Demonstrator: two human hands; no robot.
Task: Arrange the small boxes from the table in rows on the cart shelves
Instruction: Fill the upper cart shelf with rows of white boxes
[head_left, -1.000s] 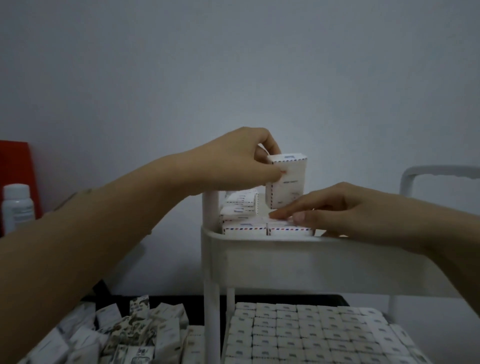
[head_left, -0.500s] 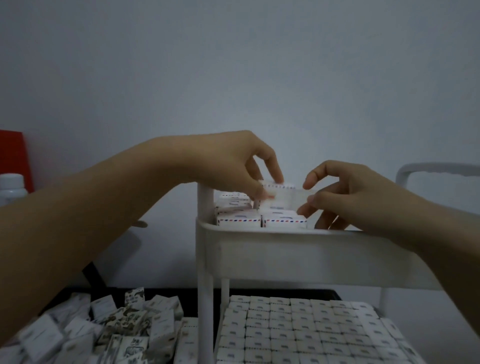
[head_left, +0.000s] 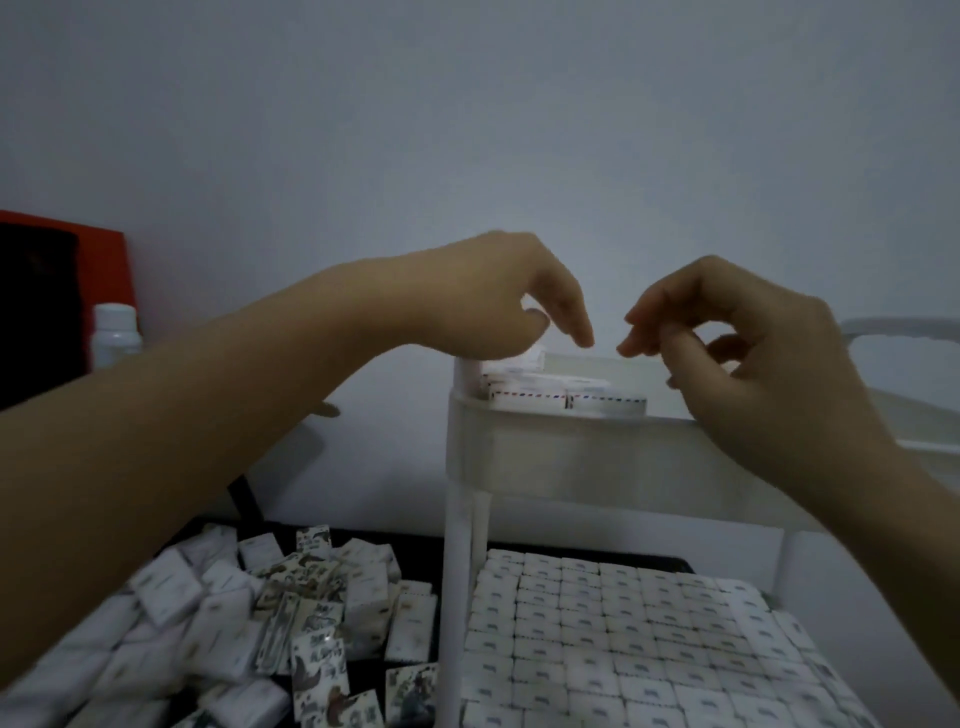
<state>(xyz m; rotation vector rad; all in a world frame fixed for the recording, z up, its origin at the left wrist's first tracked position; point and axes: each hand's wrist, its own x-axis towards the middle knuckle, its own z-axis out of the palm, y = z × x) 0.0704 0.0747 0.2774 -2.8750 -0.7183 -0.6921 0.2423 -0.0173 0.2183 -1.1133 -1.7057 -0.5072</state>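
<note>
Dim light, soft focus.

- Left hand (head_left: 498, 296) and right hand (head_left: 753, 353) are held apart above the top shelf (head_left: 597, 457) of the white cart (head_left: 460, 571), with a clear gap between their fingertips.
- Both hands are seen with fingers loosely curled and drooping; nothing is gripped in either.
- A short row of small boxes (head_left: 566, 397) with striped edges is laid flat in the left corner of the top shelf, and more are stacked behind it. Contact between the left fingertips and the stack cannot be judged, possibly just clear.
- The lower shelf (head_left: 623, 634) is packed with boxes in tight, even rows.
- A loose pile of boxes (head_left: 234, 623), some printed with pictures, is heaped on the dark bench (head_left: 421, 551) left of the cart.
- A white bottle (head_left: 115, 335) is stood against a red panel (head_left: 78, 234) at far left.
</note>
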